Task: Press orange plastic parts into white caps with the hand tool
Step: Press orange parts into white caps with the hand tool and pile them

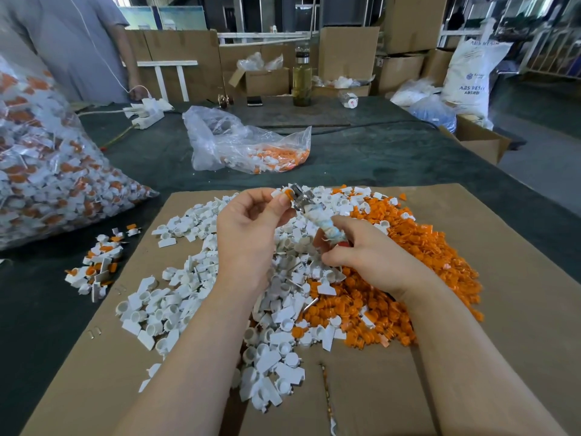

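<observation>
Two heaps (201, 297): white caps, orange parts (418, 272).

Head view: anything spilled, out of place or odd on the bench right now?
Two things. A small cluster of white-and-orange assembled pieces lies off the brown cardboard sheet, on the dark green table cover to its left. White plastic caps have also strayed into the orange plastic parts pile. Nothing looks damaged.

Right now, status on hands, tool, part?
Left hand pinches white cap at tool head. Right hand grips wrapped hand tool. Nothing blocking.
</observation>
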`<action>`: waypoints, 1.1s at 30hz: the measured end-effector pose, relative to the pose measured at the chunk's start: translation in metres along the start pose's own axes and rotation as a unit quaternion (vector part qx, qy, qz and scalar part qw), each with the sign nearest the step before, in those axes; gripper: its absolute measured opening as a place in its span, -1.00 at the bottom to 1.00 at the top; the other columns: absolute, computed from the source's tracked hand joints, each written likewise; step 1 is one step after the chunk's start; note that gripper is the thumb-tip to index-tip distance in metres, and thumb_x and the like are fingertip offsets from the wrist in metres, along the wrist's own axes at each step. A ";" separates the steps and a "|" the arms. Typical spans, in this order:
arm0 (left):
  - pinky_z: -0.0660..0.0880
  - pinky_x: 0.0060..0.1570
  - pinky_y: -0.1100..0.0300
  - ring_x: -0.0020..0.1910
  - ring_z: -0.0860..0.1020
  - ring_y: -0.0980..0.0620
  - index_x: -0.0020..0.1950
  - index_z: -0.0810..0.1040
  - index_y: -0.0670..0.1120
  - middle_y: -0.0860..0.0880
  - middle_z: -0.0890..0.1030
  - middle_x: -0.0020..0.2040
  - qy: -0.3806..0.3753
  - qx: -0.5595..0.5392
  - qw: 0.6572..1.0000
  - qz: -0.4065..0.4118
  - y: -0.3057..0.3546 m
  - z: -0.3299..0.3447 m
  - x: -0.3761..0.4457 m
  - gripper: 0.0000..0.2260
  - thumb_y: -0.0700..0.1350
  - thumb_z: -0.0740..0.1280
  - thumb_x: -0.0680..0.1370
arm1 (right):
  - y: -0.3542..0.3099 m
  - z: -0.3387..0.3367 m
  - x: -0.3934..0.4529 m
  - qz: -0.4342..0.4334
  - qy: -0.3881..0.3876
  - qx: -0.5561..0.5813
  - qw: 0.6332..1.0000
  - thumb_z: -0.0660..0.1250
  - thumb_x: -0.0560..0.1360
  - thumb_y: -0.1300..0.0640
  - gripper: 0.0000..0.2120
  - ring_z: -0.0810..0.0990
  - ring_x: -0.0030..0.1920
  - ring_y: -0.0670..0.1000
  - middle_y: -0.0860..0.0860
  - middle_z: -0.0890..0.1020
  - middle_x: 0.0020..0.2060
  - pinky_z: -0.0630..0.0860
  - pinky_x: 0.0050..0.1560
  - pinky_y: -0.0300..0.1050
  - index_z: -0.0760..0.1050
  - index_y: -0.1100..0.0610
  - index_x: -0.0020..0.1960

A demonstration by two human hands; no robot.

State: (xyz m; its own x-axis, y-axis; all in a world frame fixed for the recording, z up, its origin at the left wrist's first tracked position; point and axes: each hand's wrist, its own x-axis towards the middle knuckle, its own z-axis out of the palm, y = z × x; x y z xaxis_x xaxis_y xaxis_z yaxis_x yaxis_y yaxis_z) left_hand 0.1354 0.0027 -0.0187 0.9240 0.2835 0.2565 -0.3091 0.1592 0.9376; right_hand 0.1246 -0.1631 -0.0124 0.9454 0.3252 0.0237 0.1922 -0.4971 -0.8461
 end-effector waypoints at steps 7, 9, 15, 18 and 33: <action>0.56 -0.21 0.33 -0.34 0.62 0.15 -0.14 0.60 -0.12 0.09 0.65 -0.35 -0.009 -0.004 1.000 -0.004 0.002 -0.001 0.001 -0.89 -0.31 0.40 0.53 | 0.001 0.004 0.002 -0.014 0.014 -0.018 1.000 0.24 0.28 0.06 -0.79 0.62 -0.14 0.13 -0.08 0.64 -0.23 0.56 -0.10 0.13 0.55 0.00 -0.12; 0.56 -0.22 0.33 -0.35 0.62 0.16 -0.15 0.60 -0.12 0.09 0.65 -0.35 -0.007 -0.008 1.000 -0.009 0.002 -0.001 0.001 -0.87 -0.33 0.39 0.53 | 0.002 0.005 0.002 -0.015 0.021 -0.021 0.999 0.21 0.30 0.06 -0.84 0.57 -0.33 -0.03 -0.19 0.61 -0.33 0.51 -0.30 -0.07 0.52 -0.08 -0.17; 0.57 -0.22 0.32 -0.35 0.62 0.15 -0.17 0.59 -0.13 0.07 0.65 -0.36 0.002 -0.026 1.000 -0.013 0.001 -0.001 0.002 -0.86 -0.34 0.39 0.52 | 0.006 0.008 0.005 -0.033 0.036 -0.034 0.998 0.27 0.49 0.30 -0.76 0.41 -0.53 -0.18 -0.10 0.55 -0.39 0.31 -0.51 -0.29 0.52 -0.03 -0.19; 0.58 -0.20 0.30 -0.33 0.62 0.14 -0.16 0.60 -0.13 0.06 0.65 -0.34 0.001 -0.032 0.999 -0.017 0.001 -0.002 0.003 -0.87 -0.34 0.39 0.52 | 0.006 0.008 0.007 -0.033 0.039 -0.055 0.997 0.27 0.49 0.28 -0.81 0.38 -0.57 -0.18 -0.07 0.55 -0.39 0.27 -0.54 -0.28 0.53 0.02 -0.17; 0.41 -0.10 0.04 -0.01 0.55 -0.16 0.09 0.62 -0.11 -0.13 0.61 0.06 0.249 0.501 0.828 0.029 -0.009 -0.106 0.043 -0.85 -0.24 0.30 0.57 | 0.026 0.003 0.014 0.044 0.224 -0.274 0.934 0.29 0.45 0.05 -0.93 0.50 -0.30 0.03 -0.06 0.52 -0.33 0.32 -0.40 -0.14 0.42 0.02 -0.12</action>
State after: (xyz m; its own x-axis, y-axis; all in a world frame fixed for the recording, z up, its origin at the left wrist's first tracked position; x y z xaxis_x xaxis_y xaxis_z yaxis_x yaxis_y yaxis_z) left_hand 0.1541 0.1135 -0.0411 0.6298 0.6577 0.4134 0.2233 -0.6630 0.7146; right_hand 0.1418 -0.1696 -0.0359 0.9553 -0.0453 0.2920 0.0980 -0.8837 -0.4577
